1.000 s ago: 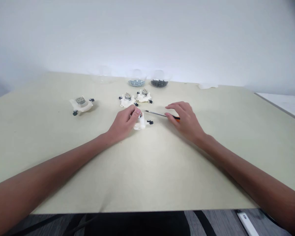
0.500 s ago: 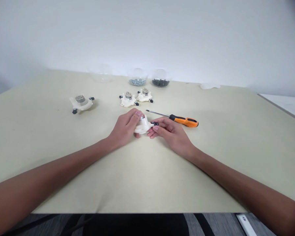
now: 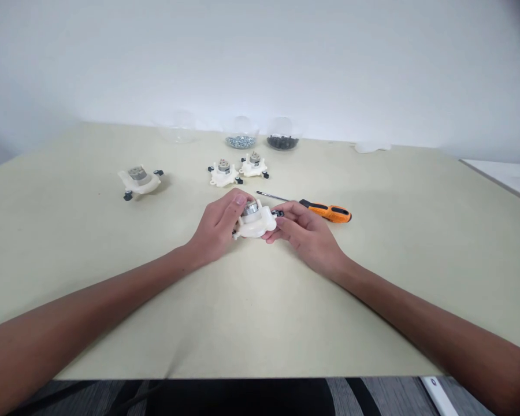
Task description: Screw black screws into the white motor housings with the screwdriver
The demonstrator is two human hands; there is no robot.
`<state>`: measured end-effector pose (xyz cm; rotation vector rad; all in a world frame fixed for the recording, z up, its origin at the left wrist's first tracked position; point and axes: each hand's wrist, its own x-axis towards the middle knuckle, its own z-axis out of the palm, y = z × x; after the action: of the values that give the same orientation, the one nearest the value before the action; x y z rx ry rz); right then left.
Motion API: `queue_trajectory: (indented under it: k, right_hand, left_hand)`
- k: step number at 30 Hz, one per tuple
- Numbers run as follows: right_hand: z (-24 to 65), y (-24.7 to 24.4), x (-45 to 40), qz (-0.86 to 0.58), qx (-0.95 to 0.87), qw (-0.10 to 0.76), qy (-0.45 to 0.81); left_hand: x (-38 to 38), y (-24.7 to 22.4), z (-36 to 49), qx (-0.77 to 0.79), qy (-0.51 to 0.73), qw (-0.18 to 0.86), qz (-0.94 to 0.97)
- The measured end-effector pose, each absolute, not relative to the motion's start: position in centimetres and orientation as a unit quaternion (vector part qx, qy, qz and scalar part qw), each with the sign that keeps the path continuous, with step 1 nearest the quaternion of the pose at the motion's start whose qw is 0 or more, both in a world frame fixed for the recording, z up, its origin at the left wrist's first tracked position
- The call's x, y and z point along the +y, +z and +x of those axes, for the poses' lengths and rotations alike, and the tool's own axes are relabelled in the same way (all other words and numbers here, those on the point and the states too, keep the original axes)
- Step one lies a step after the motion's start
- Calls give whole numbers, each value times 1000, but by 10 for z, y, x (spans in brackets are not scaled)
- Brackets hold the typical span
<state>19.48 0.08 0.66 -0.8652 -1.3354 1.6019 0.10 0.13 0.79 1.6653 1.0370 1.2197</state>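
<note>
Near the middle of the frame, above the bench [image 3: 372, 306], the left hand [image 3: 219, 226] and the right hand [image 3: 307, 236] are both holding a white plastic motor housing [image 3: 256, 227], each grip closed narrowly on one side. A metal motor [image 3: 250, 208] is sitting in the housing. An orange-handled screwdriver [image 3: 329, 213] is lying just beyond the right hand, while three similar housings [image 3: 223, 174] are resting toward the upper left.
</note>
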Motion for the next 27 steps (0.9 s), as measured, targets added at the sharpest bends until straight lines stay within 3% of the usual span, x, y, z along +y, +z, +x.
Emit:
queue_trajectory:
  k: [15,27]
  right_hand:
    - [194,9,2,-376,-490,449,646]
    - [203,16,1,-410,-530,465,578]
  left_hand:
    - [11,6,-1,349,465,538,611]
    - [11,9,-1,424,434,475,637]
